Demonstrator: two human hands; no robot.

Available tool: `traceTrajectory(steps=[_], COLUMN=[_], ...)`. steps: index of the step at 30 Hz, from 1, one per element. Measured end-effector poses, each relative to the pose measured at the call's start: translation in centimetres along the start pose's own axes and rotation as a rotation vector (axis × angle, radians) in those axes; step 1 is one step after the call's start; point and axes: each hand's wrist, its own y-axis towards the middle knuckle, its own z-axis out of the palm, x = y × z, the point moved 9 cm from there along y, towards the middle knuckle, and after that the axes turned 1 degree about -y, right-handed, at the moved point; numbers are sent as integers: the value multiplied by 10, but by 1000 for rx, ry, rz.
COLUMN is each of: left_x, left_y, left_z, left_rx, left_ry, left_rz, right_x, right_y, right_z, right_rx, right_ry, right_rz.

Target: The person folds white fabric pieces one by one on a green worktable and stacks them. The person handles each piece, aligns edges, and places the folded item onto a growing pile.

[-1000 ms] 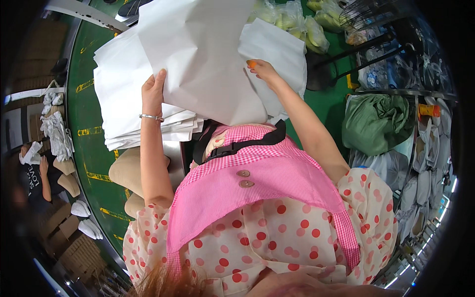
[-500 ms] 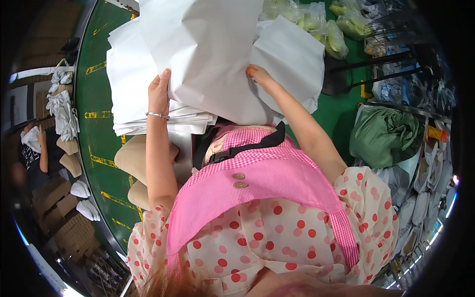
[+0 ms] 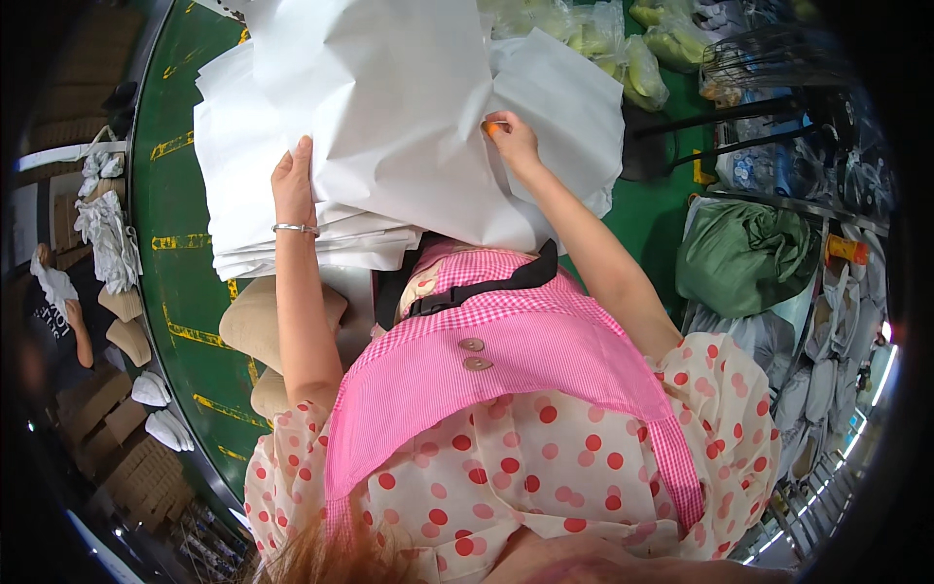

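Observation:
A large creased white sheet (image 3: 399,107), which looks like paper or thin plastic, spreads in front of me over a stack of similar white sheets (image 3: 229,146). My left hand (image 3: 295,185), with a silver bangle at the wrist, is closed on its left edge. At the right edge, my right hand (image 3: 514,144) pinches the sheet between thumb and fingers. Something small and orange (image 3: 494,127) shows at those fingertips; I cannot tell whether it is worn or held. Another white sheet (image 3: 564,107) lies beneath and beyond the right hand.
Beige curved pads (image 3: 277,316) sit by my left forearm. On the right are a green bag (image 3: 744,255), a dark stool-like thing (image 3: 647,146) and clear bags of yellow-green items (image 3: 642,73). Across the green floor (image 3: 175,282), a person (image 3: 68,307) handles white cloth.
The view has shifted slightly, so the surroundings sit further left. My right hand has turned a little, showing more of the orange thing. Both hands stay at the sheet's edges.

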Motion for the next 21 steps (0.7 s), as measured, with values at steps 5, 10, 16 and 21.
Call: traceTrajectory(steps=[5,10,16,21], left_x=[-1,-1,-1,-9], left_y=[-6,-8,-12,-14], left_z=[-2,-9,-22,-28], left_rx=[6,-9,-36,-114], left_ry=[-13,-49,-66,-78], left_rz=[11,39,39,95], right_x=[11,-11,20,21], right_y=[-5,7,-21,-15], right_z=[3,21,21,-31], right_rx=[50,272,386,160], right_ry=[17,233,693,462], right_rz=[-35,197,255,34])
